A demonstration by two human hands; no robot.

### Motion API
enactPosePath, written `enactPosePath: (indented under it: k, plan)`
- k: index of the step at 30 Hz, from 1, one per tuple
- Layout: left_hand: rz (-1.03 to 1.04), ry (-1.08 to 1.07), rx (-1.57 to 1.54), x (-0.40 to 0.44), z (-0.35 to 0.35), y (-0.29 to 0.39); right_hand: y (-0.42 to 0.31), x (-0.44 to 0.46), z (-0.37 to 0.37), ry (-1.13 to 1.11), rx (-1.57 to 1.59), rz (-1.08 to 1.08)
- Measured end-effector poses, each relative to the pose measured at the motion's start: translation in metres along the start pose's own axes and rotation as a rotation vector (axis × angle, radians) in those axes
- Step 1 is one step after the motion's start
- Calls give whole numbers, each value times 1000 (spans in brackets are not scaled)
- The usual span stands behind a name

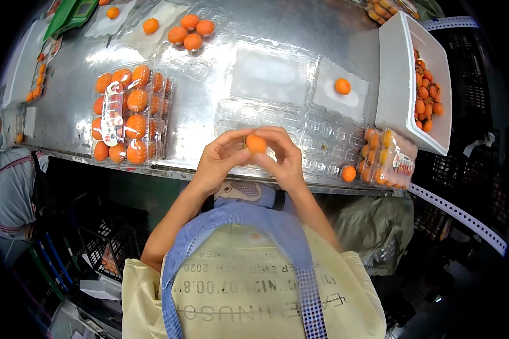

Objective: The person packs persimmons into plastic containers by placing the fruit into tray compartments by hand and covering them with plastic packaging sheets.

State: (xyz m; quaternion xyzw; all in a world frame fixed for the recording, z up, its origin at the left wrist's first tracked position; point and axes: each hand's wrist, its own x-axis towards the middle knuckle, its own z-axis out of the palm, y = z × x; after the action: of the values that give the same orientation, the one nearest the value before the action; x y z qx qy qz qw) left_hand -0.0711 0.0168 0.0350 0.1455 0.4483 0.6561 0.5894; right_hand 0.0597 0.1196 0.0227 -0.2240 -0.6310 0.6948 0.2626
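Both hands hold one small round orange fruit between their fingertips, just above the front edge of the metal table. My left hand grips its left side and my right hand its right side, fingers curled and thumbs close together. Beyond and beside the hands lies an open clear plastic clamshell tray with moulded cups. Its lid part holds a white liner. A loose orange fruit rests near the table edge, right of my right hand. Another fruit sits on a white pad.
Stacked filled clamshells stand at left, with a smaller filled pack at right. A white foam box holds loose fruit. Several fruits sit in a tray at the back. A green container and another person's sleeve are far left.
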Motion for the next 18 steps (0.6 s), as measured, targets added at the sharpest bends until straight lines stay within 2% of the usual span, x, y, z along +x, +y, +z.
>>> enactPosePath:
  k: [3,6,12,18]
  plan:
    - [24,1,27,1,-3,-8,2,-1,-1,33,58,50]
    - [-40,-34,18,0,-2,-10,6,0,-8,16,62,69]
    - [-28,1,37,1,-2,-8,-7,1,0,1,-55,48]
    - [-118,11,25,0,-1,-9,9,2,-11,14,9,180]
